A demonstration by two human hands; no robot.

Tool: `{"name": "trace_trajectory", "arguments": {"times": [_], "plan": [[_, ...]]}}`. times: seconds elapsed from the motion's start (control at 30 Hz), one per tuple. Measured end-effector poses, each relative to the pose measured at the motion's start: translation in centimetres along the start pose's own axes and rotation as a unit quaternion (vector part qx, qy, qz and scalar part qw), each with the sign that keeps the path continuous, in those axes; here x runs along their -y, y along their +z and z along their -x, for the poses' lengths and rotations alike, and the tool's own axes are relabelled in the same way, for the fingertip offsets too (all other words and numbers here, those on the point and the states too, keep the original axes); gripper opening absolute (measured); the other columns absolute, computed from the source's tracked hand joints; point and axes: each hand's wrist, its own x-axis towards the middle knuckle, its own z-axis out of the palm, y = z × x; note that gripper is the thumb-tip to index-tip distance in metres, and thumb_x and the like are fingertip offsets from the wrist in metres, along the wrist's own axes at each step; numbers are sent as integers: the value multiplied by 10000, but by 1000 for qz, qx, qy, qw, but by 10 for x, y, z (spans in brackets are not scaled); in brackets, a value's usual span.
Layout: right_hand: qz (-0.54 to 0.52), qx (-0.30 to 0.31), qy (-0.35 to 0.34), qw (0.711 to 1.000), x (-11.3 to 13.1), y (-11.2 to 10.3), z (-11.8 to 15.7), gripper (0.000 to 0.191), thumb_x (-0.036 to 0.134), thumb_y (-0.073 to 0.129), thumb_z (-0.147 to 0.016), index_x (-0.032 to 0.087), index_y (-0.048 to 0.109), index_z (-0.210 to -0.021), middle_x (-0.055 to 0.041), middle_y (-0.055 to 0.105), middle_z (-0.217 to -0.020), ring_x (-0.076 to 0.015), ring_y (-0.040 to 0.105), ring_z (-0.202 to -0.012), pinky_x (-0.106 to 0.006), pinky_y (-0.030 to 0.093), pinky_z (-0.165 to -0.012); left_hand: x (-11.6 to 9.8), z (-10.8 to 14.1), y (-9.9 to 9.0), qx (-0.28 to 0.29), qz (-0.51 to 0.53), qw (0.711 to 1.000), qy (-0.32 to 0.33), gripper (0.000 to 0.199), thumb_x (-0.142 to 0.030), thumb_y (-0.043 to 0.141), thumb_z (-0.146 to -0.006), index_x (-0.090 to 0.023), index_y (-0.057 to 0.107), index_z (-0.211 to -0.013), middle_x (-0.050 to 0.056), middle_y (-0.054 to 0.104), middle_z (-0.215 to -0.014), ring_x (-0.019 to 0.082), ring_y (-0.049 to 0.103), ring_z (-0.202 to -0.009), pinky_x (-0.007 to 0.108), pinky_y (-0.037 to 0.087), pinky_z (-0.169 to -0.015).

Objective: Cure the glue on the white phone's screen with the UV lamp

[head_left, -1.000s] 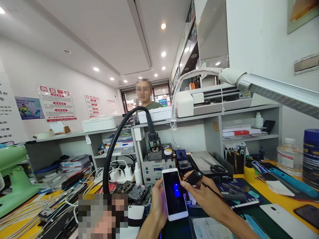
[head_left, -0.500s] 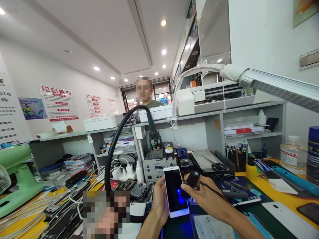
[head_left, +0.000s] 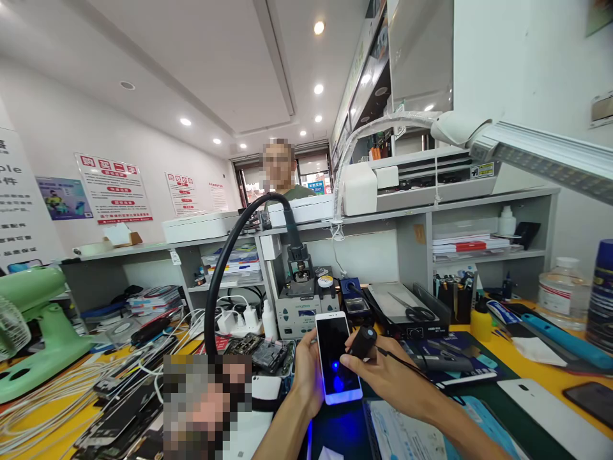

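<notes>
My left hand point(head_left: 306, 377) is closed around the left edge of a white smartphone point(head_left: 341, 391), which stands tilted up with its dark screen facing me. In my right hand point(head_left: 378, 374) is a small black UV lamp point(head_left: 363, 342) with a thin black cord, held close to the right side of the screen. Blue-violet light from it shows as a bright spot with a glow on the lower screen and tints the phone's bottom edge. Under the hands lies a dark green mat point(head_left: 345, 431).
Behind the phone stands a grey soldering station point(head_left: 297, 317); a thick black hose point(head_left: 213, 281) arches on the left. Scissors point(head_left: 416, 312) lie on a flat device. Cables and phone parts crowd the left, beside a green fan point(head_left: 41, 338). A person point(head_left: 282, 169) is beyond the counter.
My view has shifted slightly. The lamp and its blue spot have moved a little left across the phone screen. Both hands keep their holds.
</notes>
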Motion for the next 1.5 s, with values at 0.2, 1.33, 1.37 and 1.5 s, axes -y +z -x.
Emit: {"name": "trace_trajectory", "arguments": {"times": [0.2, 1.33, 1.37, 1.5], "plan": [[-18, 36, -11, 999, 6, 5, 2, 283, 487, 569, -948, 228, 683, -932, 2, 655, -817, -189, 595, -759, -285, 511, -720, -2, 1, 1, -16, -13, 1000, -13, 453, -466, 479, -917, -88, 729, -917, 124, 743, -785, 283, 693, -778, 393, 512, -792], [-111, -217, 30, 969, -8, -8, -8, 400, 617, 647, -849, 266, 667, -1040, -20, 726, -799, -237, 706, -670, -337, 626, -604, 5, -1, 3, 41, 40, 998, -2, 370, -400, 587, -866, -102, 734, -1030, 121, 748, -805, 285, 710, -778, 417, 542, -804], [-113, -210, 28, 971, -10, -8, -8, 388, 604, 651, -848, 266, 670, -1037, -27, 731, -825, -249, 717, -713, -345, 631, -619, 5, -1, 3, 43, 40, 998, -3, 367, -399, 596, -861, -103, 733, -1029, 121, 748, -807, 285, 710, -779, 415, 542, -801], [-138, -200, 42, 969, -10, -11, -8, 368, 588, 639, -858, 273, 664, -1045, -32, 738, -869, -287, 737, -844, -384, 642, -682, 4, 0, 3, 48, 43, 998, -14, 373, -404, 597, -857, -100, 729, -1029, 128, 748, -819, 296, 711, -790, 414, 539, -798]]}}
